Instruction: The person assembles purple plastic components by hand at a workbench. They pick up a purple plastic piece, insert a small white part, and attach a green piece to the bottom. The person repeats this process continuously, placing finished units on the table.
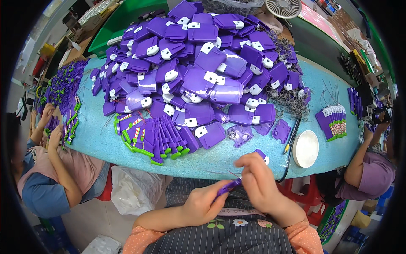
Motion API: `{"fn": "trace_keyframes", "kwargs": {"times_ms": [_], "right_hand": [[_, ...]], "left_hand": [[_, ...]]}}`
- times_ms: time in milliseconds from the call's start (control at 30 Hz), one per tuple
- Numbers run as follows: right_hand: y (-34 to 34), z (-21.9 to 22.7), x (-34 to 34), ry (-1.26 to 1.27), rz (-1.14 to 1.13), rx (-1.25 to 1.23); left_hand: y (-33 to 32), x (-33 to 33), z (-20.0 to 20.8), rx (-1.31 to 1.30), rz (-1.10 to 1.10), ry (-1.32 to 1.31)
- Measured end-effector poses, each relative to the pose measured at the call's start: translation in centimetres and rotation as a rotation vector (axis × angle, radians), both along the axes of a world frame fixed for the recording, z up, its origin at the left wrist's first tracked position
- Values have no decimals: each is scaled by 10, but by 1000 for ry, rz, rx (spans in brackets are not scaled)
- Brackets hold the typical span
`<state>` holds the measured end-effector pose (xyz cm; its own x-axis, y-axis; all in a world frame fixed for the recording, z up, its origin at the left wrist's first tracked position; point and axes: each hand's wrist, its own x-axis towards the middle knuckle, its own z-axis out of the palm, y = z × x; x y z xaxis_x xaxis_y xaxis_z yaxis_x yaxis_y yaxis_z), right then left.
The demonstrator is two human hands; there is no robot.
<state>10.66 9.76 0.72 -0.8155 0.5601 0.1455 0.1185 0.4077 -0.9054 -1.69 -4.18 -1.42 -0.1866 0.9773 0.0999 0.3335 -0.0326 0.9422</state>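
Note:
My left hand [206, 200] is closed around a narrow purple plastic part [229, 187], held over my lap just off the table's near edge. Thin wires [226, 172] stick out near the part. At its far end is my right hand [259, 181], fingers curled in close; whatever they pinch is hidden from this view. Just beyond the right hand a purple piece with a white tip [262, 155] shows partly behind the fingers. Ahead on the table rises a big heap of purple plastic housings [203, 80] with white tips.
Purple parts with green ends [158, 137] lie fanned out before the heap. A white bowl [305, 149] stands to the right, near a stack of green-ended pieces [332, 122]. Grey springs or wires [292, 99] tangle beside the heap. Co-workers sit at left [59, 169] and right [368, 178].

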Motion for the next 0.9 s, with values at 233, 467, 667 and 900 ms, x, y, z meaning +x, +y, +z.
{"fn": "trace_keyframes", "kwargs": {"times_ms": [233, 467, 667, 900], "right_hand": [[39, -12, -15, 154, -296, -340], [-9, -10, 6, 82, -1, -237], [-21, -17, 8, 138, -103, -218], [-23, -28, 8, 152, -150, -250]], "left_hand": [[1, -4, 12, -152, -235, -668], [2, 3, 2, -101, 196, -563], [17, 11, -3, 340, 277, 376], [17, 8, -6, 261, 239, 252]]}}
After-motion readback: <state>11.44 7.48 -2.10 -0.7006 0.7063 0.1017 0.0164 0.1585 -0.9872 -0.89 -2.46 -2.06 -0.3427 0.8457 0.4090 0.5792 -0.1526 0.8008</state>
